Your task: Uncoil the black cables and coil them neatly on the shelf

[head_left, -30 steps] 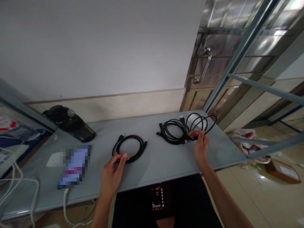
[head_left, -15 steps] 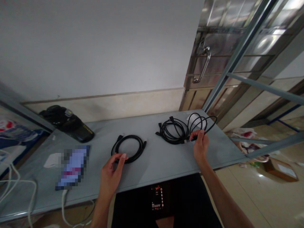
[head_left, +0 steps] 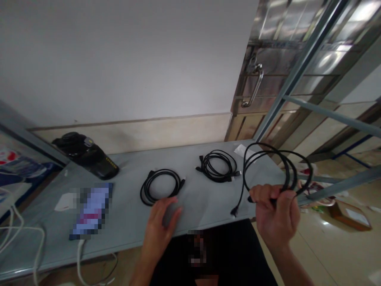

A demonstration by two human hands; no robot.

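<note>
Three black cables in all. One, the looped cable (head_left: 276, 165), held clear of the tabletop (head_left: 127, 226) at lower right of the frame, several wide loops standing up from the right hand (head_left: 278, 218); fingers (head_left: 266, 195) closed around the gathered strands, one plug end (head_left: 235, 211) dangling left of the fist, just over the tabletop's near edge. Left hand (head_left: 162, 226) at lower centre, laid flat on the grey surface, fingers (head_left: 172, 208) open and spread, gripping nothing, just below the coiled cable (head_left: 162, 186), contact with it not clear. Further right and back, a second coil (head_left: 218, 167) lying flat, apart from both hands, with a white slip (head_left: 241, 150) behind it near the far corner. At left of the frame, a blurred phone (head_left: 92, 206) with a white lead (head_left: 80, 254) running off the near edge, and a black device (head_left: 86, 155) by the back edge. Behind, a plain pale wall (head_left: 119, 59); at upper right, a metal door (head_left: 268, 47) with a curved handle (head_left: 253, 85), grey metal struts (head_left: 303, 67) crossing in front. Tiled floor (head_left: 327, 254) at lower right, a cardboard box (head_left: 351, 214) on it.
</note>
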